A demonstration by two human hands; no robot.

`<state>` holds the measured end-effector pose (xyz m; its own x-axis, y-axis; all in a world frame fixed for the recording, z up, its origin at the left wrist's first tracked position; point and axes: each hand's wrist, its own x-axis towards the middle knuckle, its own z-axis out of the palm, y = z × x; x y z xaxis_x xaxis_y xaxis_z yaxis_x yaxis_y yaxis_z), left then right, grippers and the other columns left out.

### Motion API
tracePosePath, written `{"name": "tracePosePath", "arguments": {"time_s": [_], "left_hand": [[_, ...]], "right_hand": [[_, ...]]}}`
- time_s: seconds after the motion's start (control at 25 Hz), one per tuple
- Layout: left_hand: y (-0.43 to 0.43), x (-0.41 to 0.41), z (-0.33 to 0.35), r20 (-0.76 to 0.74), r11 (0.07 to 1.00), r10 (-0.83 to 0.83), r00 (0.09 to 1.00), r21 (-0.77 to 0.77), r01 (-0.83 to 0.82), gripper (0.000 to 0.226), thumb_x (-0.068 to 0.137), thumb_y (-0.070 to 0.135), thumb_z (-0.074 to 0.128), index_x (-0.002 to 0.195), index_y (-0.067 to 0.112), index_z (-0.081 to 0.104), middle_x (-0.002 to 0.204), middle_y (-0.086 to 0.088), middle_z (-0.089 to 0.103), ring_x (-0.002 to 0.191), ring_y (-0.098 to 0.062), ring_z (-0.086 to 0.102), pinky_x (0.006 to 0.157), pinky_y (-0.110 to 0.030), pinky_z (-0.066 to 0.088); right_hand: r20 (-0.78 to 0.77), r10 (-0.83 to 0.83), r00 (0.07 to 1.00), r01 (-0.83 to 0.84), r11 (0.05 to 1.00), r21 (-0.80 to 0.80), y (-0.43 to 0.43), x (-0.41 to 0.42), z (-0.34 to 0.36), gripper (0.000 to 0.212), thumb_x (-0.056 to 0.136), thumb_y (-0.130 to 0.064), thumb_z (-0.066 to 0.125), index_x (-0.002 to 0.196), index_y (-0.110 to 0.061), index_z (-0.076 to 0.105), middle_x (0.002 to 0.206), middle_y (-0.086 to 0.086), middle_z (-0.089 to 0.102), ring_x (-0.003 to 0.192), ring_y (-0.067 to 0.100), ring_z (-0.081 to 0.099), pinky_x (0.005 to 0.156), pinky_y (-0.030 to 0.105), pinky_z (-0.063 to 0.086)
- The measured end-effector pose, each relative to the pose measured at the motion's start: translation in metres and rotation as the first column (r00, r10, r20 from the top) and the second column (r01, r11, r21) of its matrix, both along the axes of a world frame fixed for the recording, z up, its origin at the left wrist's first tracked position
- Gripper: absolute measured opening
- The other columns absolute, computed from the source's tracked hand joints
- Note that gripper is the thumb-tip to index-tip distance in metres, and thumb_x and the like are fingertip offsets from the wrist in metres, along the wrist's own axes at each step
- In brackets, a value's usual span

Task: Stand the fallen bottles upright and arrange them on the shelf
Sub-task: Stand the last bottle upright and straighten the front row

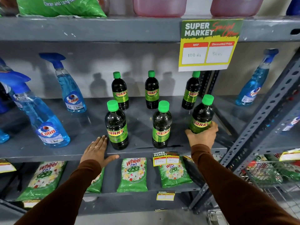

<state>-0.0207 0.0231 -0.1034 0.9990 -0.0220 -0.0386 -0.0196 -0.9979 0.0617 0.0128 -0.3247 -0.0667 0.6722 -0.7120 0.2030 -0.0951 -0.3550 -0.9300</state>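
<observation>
Several dark Sunny bottles with green caps stand on the grey shelf (pixel 48 151) in two rows. The back row holds three upright bottles (pixel 120 92), (pixel 152 90), (pixel 191 92). In front stand the front left bottle (pixel 116 125) and the front middle bottle (pixel 161 125). My right hand (pixel 203 138) grips the base of the front right bottle (pixel 202 115), which is upright with a slight tilt. My left hand (pixel 97 149) lies flat and open on the shelf's front edge, just left of the front left bottle, holding nothing.
Blue Colin spray bottles stand at the left (pixel 71 88), (pixel 42 117) and one at the far right (pixel 254 82). A price sign (pixel 209 44) hangs from the shelf above. Green Wheel packs (pixel 134 174) lie on the shelf below. A slotted upright (pixel 259 120) and a wire basket (pixel 267 177) are at right.
</observation>
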Motion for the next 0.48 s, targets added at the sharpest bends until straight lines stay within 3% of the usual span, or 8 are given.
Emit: {"name": "tracePosePath", "arguments": {"time_s": [0.08, 0.28, 0.4, 0.48], "left_hand": [[0.001, 0.0, -0.002, 0.0, 1.0, -0.005, 1.0, -0.007, 0.005, 0.1, 0.071, 0.075, 0.033, 0.143, 0.01, 0.007, 0.156, -0.007, 0.01, 0.143, -0.02, 0.009, 0.119, -0.036, 0.01], [0.004, 0.002, -0.008, 0.001, 1.0, -0.006, 1.0, -0.01, 0.006, 0.139, 0.036, 0.094, -0.01, 0.142, 0.009, 0.013, 0.154, -0.009, 0.015, 0.143, -0.022, 0.013, 0.118, -0.037, 0.011], [0.007, 0.005, -0.008, 0.0, 0.997, -0.018, 1.0, -0.072, 0.018, 0.137, 0.038, 0.094, -0.01, 0.142, 0.009, 0.015, 0.154, -0.01, 0.016, 0.143, -0.022, 0.013, 0.118, -0.037, 0.011], [0.007, 0.003, -0.005, 0.019, 0.987, -0.03, 0.999, -0.155, 0.033, 0.117, 0.054, 0.086, 0.004, 0.141, 0.008, 0.02, 0.153, -0.012, 0.02, 0.142, -0.024, 0.016, 0.117, -0.037, 0.013]], "right_hand": [[0.022, 0.0, 1.0, 0.0, 1.0, 0.003, -0.003, -0.006, -0.003, 0.087, 0.052, -0.009, 0.082, 0.125, -0.003, 0.036, 0.119, 0.023, 0.055, 0.11, 0.035, 0.054, 0.096, 0.039, 0.045], [0.021, 0.098, 0.995, -0.099, 0.995, 0.006, -0.014, -0.017, -0.013, 0.089, 0.053, -0.008, 0.08, 0.129, -0.004, 0.033, 0.125, 0.022, 0.05, 0.116, 0.035, 0.048, 0.103, 0.047, 0.043], [-0.039, 0.038, 0.999, -0.04, 0.999, -0.037, -0.008, -0.03, -0.019, 0.095, 0.058, -0.023, 0.077, 0.134, 0.005, 0.028, 0.136, 0.028, 0.039, 0.129, 0.04, 0.034, 0.112, 0.048, 0.027], [-0.095, -0.055, 0.994, 0.053, 0.998, -0.028, 0.016, -0.046, -0.023, 0.085, 0.061, -0.036, 0.063, 0.127, 0.008, 0.035, 0.132, 0.031, 0.038, 0.126, 0.043, 0.032, 0.111, 0.051, 0.024]]}}
